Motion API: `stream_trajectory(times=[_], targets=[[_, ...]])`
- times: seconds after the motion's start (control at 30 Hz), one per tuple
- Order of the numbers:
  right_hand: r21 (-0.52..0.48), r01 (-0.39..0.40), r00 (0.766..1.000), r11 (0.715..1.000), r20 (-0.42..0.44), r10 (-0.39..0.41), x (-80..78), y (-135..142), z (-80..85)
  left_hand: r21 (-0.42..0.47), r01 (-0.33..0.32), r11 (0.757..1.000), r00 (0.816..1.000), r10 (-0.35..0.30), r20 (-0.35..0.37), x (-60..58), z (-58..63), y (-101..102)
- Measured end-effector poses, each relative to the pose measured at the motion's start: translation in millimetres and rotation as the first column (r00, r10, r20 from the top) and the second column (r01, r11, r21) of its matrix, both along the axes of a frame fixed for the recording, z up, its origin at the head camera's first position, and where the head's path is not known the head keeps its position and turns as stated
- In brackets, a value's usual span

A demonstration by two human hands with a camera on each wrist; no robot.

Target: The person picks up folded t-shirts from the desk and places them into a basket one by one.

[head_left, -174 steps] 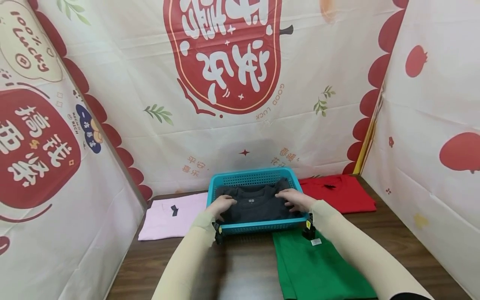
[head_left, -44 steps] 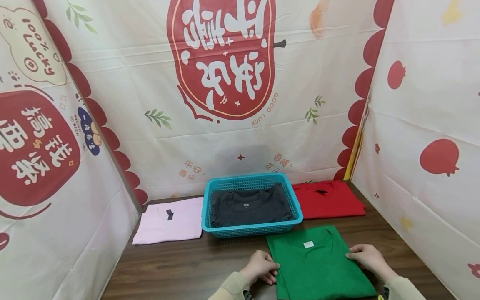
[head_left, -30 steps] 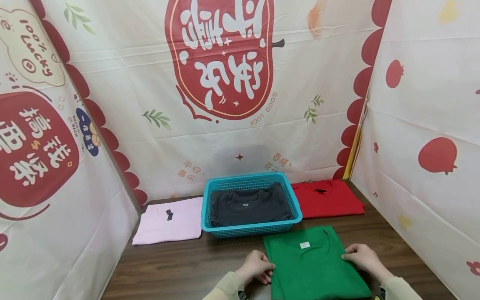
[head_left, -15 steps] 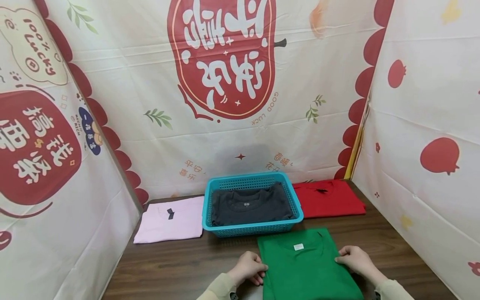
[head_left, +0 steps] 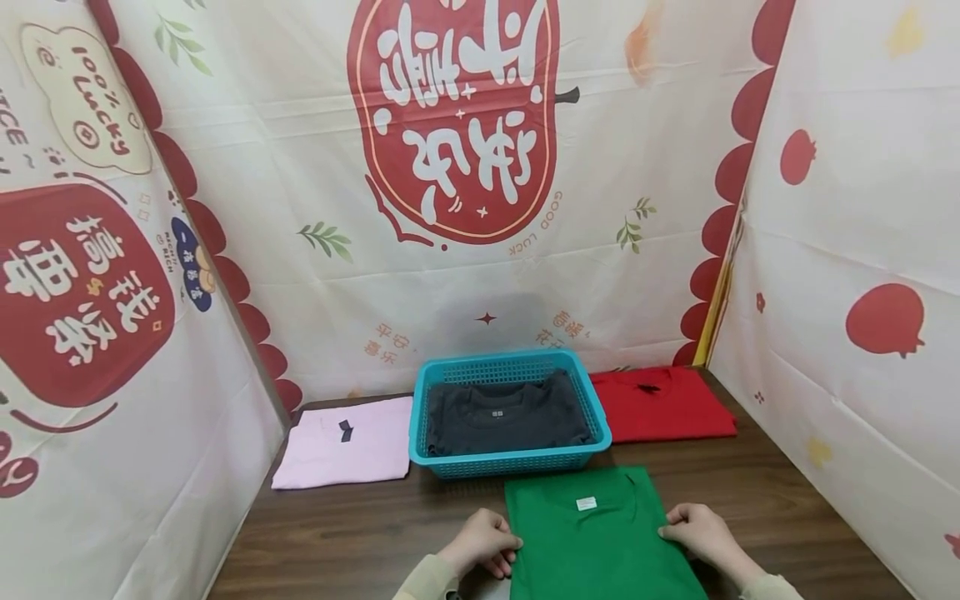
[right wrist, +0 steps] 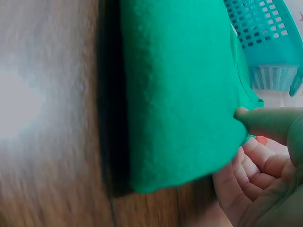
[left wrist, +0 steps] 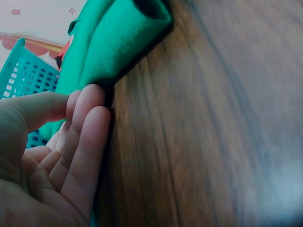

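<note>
A folded green T-shirt (head_left: 592, 542) with a white neck label lies at the front of the table, its neckline facing the basket. My left hand (head_left: 483, 543) pinches its left edge; in the left wrist view the thumb and fingertips (left wrist: 90, 97) meet at the green fabric. On the opposite side my right hand (head_left: 701, 535) pinches the right edge, with the thumb on top of the cloth and the fingers beneath in the right wrist view. Just beyond the shirt stands a turquoise plastic basket (head_left: 517, 463), with a folded dark grey T-shirt (head_left: 510, 425) inside.
Left of the basket lies a folded pink T-shirt (head_left: 352, 454) with a dark tag. A folded red T-shirt (head_left: 667, 408) lies to the basket's right. Bare wooden tabletop (head_left: 330, 533) shows at the front left. Printed cloth walls (head_left: 450, 292) enclose the back and both sides.
Both hands have left the dark grey T-shirt in the basket and taken the green T-shirt by its sides. Over the last second and a half they have shifted it left.
</note>
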State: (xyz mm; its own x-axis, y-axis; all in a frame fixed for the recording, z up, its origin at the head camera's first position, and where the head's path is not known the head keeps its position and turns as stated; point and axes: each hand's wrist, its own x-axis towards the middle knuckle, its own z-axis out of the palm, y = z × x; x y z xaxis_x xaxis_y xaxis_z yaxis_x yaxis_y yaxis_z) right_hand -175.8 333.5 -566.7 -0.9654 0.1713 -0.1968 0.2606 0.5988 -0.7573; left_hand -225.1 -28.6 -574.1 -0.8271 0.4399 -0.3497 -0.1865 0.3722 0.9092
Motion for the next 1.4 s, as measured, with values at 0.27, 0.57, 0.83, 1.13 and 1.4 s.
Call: stream_trajectory(times=[0.27,0.57,0.83,1.13,1.4], targets=[[-0.031,-0.02,1.0,0.999,-0.009,0.02,-2.5,-15,-2.5,0.011,-0.022,1.0,1.0,0.022,-0.003,-0.9,-2.8,-18],[-0.091,-0.081,0.997,0.993,-0.019,0.079,-7.4,-34,-6.4,0.018,-0.041,0.999,0.999,0.041,0.023,-5.2,-3.6,-43],[-0.121,-0.165,0.986,0.979,-0.032,0.163,-11.0,-53,-6.7,0.029,-0.054,0.998,0.998,0.053,0.014,-6.9,-6.4,-68],[-0.154,-0.222,0.975,0.963,-0.055,0.216,-13.1,-69,-4.9,-0.004,-0.078,0.997,0.997,0.078,0.003,-7.1,-3.8,-86],[-0.18,-0.23,0.973,0.956,-0.015,0.231,-16.9,-73,-4.1,0.006,-0.11,0.994,0.994,0.11,-0.002,-4.2,-6.6,-88]])
